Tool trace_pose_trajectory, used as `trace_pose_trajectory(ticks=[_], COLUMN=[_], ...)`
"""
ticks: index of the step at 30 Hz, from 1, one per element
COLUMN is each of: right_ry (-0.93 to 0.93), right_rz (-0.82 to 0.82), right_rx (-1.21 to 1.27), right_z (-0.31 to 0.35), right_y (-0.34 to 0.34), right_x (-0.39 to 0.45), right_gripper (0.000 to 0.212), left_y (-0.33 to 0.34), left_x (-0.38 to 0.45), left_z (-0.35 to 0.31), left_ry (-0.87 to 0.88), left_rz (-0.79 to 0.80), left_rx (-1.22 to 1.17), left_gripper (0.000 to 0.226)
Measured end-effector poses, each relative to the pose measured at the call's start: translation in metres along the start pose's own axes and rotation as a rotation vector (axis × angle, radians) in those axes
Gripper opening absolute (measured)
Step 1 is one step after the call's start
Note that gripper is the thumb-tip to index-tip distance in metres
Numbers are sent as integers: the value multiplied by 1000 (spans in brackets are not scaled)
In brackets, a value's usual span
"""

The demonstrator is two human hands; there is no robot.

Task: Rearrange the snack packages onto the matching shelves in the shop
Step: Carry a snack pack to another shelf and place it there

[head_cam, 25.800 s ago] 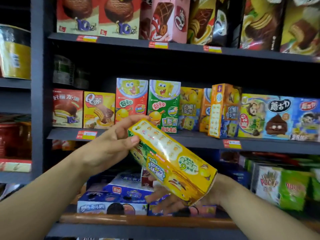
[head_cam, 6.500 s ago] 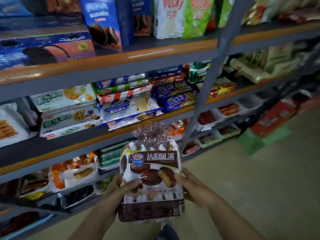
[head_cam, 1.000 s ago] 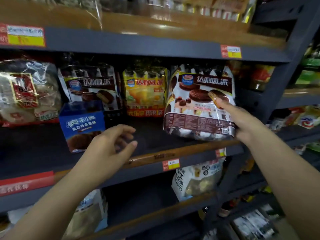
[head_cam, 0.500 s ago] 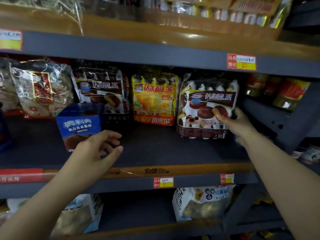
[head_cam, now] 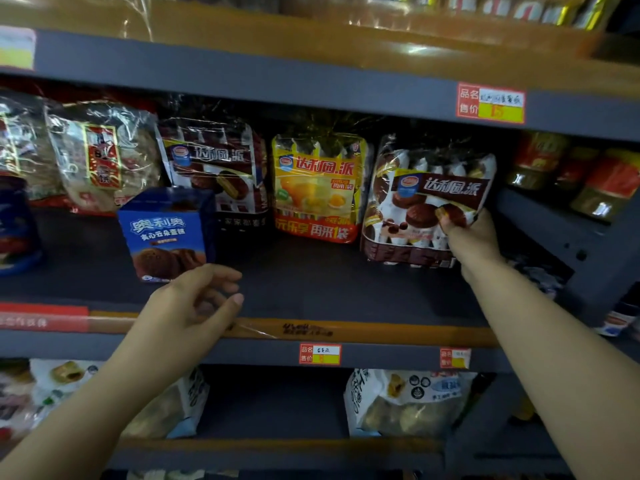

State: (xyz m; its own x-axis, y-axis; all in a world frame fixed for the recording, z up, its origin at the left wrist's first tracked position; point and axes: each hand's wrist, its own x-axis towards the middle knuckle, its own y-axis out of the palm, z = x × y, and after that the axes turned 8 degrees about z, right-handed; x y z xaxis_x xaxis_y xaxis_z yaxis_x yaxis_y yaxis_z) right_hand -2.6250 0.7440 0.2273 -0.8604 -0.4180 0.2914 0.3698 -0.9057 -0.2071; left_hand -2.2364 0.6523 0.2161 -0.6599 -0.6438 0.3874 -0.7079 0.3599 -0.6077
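My right hand (head_cam: 472, 233) pinches the brown pie bag (head_cam: 424, 206) at its lower right corner, near the shelf's (head_cam: 346, 292) right end beside the yellow bag (head_cam: 317, 188). Stand it upright before releasing. My left hand (head_cam: 194, 303) hovers loosely curled, holding nothing, by the blue box (head_cam: 166, 233).

- Hands: two, a left hand (head_cam: 194, 303) and a right hand (head_cam: 472, 237).
- Brown pie bags on the middle shelf (head_cam: 311, 289): two, one toward the right edge (head_cam: 426, 206), one behind the box (head_cam: 214, 168).
- Yellow pie bag (head_cam: 317, 188): one.
- Blue box (head_cam: 164, 233): one, near the front edge.
- Clear pastry bags (head_cam: 100, 157) toward the left edge: at least two.
- Price tags: two on the front edge (head_cam: 320, 354), one on the shelf edge above (head_cam: 490, 103).
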Motion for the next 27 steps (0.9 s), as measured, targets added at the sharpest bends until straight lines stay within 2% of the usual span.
trace_pose_trajectory(ticks=[8, 12, 14, 16, 18, 21, 27], right_ry=[90, 126, 109, 13, -75, -115, -308], right_rz=[-7, -68, -117, -143, -94, 66, 317], right_rx=[-82, -209, -303, -332, -241, -105, 4], right_z=[7, 5, 6, 9, 12, 28, 62], right_y=[-4, -9, -12, -12, -9, -5, 16], right_x=[0, -15, -29, -44, -58, -83, -137], right_gripper=[44, 62, 74, 65, 51, 42, 21], left_y=[1, 2, 5, 8, 11, 14, 11], left_x=[-3, -6, -7, -9, -12, -19, -44], left_z=[-10, -15, -16, -17, -17, -16, -4], left_ry=[13, 45, 51, 49, 53, 36, -4], left_rz=[-29, -21, -22, -32, -41, -41, -15], left_rx=[-11, -19, -17, -21, -20, -15, -12], left_gripper=[30, 29, 25, 21, 21, 19, 12])
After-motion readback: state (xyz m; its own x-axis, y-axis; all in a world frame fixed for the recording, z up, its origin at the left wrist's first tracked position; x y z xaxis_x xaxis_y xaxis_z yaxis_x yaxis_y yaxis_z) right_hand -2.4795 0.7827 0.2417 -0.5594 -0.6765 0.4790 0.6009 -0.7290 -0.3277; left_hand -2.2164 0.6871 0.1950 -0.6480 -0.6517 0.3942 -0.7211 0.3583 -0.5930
